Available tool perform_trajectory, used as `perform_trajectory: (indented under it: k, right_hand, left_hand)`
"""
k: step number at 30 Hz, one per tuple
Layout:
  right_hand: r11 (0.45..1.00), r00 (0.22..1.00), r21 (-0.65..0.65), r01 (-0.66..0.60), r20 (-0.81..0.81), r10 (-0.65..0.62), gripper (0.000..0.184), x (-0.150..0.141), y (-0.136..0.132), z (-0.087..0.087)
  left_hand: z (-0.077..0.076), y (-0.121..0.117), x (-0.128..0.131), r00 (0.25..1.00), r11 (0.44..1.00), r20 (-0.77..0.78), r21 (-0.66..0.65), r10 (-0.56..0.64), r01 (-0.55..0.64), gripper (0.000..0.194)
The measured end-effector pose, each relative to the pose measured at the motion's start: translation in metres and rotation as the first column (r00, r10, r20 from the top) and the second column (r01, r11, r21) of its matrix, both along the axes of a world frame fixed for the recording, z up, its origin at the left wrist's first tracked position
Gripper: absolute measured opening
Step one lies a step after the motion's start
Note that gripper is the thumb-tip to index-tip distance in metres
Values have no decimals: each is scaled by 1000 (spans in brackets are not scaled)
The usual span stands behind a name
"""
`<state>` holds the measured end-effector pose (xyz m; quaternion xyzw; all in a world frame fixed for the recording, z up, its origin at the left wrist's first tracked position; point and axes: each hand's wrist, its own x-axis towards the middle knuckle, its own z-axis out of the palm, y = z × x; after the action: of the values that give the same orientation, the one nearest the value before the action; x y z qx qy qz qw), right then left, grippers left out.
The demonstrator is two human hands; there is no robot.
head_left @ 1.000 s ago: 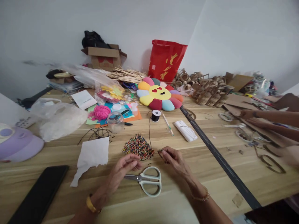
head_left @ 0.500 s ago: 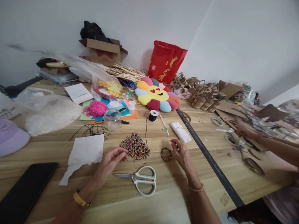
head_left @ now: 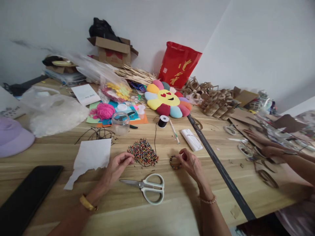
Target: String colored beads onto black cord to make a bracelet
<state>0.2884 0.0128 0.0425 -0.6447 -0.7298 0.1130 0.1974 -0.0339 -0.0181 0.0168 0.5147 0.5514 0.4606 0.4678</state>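
Note:
A small beaded bracelet [head_left: 175,163] of dark and coloured beads lies on the wooden table. My right hand [head_left: 190,164] is at its right side, thumb and fingertips closed on its edge. At the left edge of a pile of small multicoloured beads [head_left: 143,152] is my left hand [head_left: 119,166], its fingers pinched together; whatever is between them is too small to make out. White-handled scissors [head_left: 154,189] lie in front of the beads, blades pointing left. Black cord runs from a spool [head_left: 163,121] down to the bead pile.
A torn white paper [head_left: 94,154], a black phone [head_left: 31,196] and a glass jar [head_left: 120,124] are on the left. A white power bank-like block [head_left: 192,139] and a pen [head_left: 174,131] lie beyond my right hand. Another person's hands [head_left: 270,147] are at far right.
My right hand has moved slightly left and its fingertips now meet the bracelet's edge. My left hand stays by the beads. The other person's hands have shifted, and the view has moved slightly.

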Motion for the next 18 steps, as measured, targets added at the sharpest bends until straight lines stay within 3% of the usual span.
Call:
perform_trajectory:
  k: [4, 9, 18]
  right_hand:
    - [984, 995, -152, -96, 3, 97, 41, 2, -4, 4]
    - [963, 983, -199, -180, -7, 182, 40, 3, -2, -1]
    - [983, 974, -7, -184, -133, 181, 27, 6, 13, -21]
  left_hand:
    - [-5, -1, 0, 997, 998, -53, -10, -60, 60, 25]
    - [-7, -1, -1, 989, 996, -123, -1, -83, 84, 26]
    - [-4, -2, 0, 993, 997, -106, 42, -60, 65, 22]
